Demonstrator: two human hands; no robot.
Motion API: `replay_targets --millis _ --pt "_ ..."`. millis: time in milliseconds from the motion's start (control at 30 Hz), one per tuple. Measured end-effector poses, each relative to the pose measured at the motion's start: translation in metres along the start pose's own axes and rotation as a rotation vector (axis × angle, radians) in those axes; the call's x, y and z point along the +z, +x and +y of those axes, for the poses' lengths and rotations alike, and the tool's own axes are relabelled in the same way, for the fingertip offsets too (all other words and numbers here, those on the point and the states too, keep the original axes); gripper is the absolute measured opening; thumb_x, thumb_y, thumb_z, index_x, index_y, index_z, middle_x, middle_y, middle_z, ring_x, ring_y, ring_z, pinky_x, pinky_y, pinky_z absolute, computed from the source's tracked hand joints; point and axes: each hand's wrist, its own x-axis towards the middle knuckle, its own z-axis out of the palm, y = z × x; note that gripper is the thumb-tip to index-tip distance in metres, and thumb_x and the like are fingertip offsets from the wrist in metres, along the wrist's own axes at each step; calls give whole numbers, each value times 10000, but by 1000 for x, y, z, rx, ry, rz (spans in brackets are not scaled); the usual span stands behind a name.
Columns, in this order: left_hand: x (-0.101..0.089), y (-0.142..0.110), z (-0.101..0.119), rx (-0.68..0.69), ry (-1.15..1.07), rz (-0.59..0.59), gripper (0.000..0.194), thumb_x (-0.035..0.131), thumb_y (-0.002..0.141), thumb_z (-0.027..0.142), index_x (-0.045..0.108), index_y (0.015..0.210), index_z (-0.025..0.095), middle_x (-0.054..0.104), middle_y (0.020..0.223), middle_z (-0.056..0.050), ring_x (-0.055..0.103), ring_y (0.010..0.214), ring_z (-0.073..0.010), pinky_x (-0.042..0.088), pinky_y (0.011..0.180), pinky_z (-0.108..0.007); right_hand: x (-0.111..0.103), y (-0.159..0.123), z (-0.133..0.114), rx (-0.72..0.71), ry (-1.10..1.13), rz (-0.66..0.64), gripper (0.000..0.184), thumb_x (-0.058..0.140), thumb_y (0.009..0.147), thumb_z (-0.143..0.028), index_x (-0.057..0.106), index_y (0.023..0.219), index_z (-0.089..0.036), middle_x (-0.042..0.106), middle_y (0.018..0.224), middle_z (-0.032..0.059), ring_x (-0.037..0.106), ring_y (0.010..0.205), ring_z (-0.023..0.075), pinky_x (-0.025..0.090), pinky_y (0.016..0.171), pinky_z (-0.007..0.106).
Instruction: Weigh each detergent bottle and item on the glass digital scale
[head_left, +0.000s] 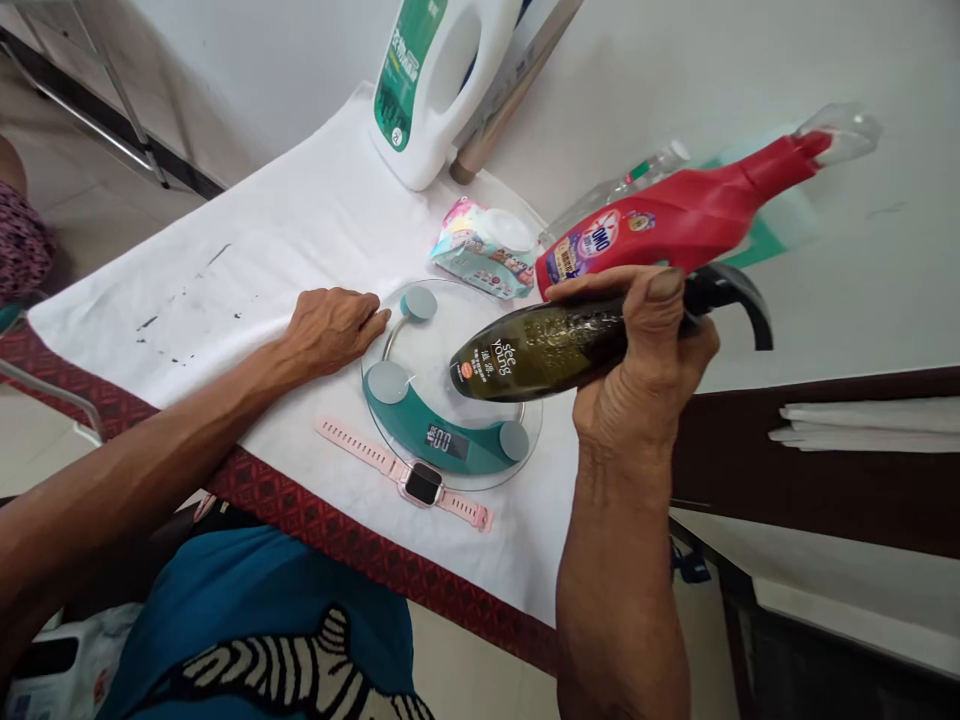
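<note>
My right hand [649,360] grips a dark green pump bottle [540,350] labelled "see young", its black pump [727,295] pointing right. The bottle is tilted nearly on its side, its base over a round glass scale [442,430] with a teal band. Whether base and glass touch, I cannot tell. The scale's display seems to read zeros. On the white cloth at the scale's left edge rests my left hand [334,330], fingers loosely bent and holding nothing visible; its fingertips reach the glass rim. A pink-strapped smartwatch [422,484] lies along the scale's near side.
Behind the scale stand a white detergent jug [431,90], a wipes packet [484,250], a red OMO bottle [645,220] and a clear bottle [600,200]. A brown cardboard tube [510,95] leans by the wall. The cloth-covered table has a red patterned edge [300,515].
</note>
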Motion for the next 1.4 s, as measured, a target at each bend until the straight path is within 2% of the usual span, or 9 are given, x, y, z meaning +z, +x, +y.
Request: replay_targets --millis 100,167,300,367,533,700,1100,1300,1400 --pt "0 1 0 5 6 4 465 310 1090 461 660 920 206 691 874 -83 595 790 -234 250 679 -358 -12 -7 2 34 19 -9 470 611 895 -778 733 896 -323 728 999 54 722 998 285 595 952 501" --pt "1 1 0 10 6 5 471 305 1094 464 655 912 206 689 872 -83 592 781 -228 236 673 -356 -26 -17 11 94 16 73 531 501 924 -826 702 929 -335 700 1050 55 703 1102 282 592 964 486" --pt "1 0 0 8 9 -2 461 312 1097 458 650 908 206 685 867 -76 586 772 -220 226 668 -354 -57 -50 56 307 -72 347 651 422 935 -860 654 885 -253 649 950 69 681 1005 257 587 862 435" --pt "0 0 1 6 11 -3 456 316 1098 452 650 911 205 688 875 -75 587 777 -219 228 667 -353 -69 -69 84 390 -122 435 692 442 909 -880 656 917 -221 657 951 69 675 977 246 574 886 442" --pt "-3 0 4 -3 20 -9 449 324 1089 441 663 918 202 675 853 -71 587 791 -217 252 677 -344 -79 -96 125 492 -112 506 735 521 860 -898 651 994 -187 682 960 68 690 946 217 551 964 428" --pt "-7 -1 8 -44 5 -11 441 354 1072 444 698 934 205 662 823 -78 612 826 -241 321 724 -349 -80 -95 128 487 -91 494 713 553 870 -875 653 995 -181 697 953 69 703 906 190 558 893 366" --pt "-9 0 8 -35 53 -14 445 346 1061 457 699 941 214 694 839 -81 642 834 -251 349 693 -347 -84 -96 133 456 -114 481 649 564 885 -835 667 973 -200 708 908 45 713 875 182 550 858 355" --pt "-10 0 9 -37 38 -45 428 337 1072 448 670 935 218 693 871 -85 632 832 -245 331 699 -352 -82 -97 131 483 -135 478 667 537 877 -854 654 974 -205 701 930 52 705 894 200 557 898 392" --pt "-10 0 7 -32 27 -39 431 337 1069 458 668 925 223 699 875 -80 644 842 -249 327 696 -347 -79 -96 118 459 -170 462 678 488 896 -855 636 1013 -204 697 981 68 706 941 227 555 935 438"
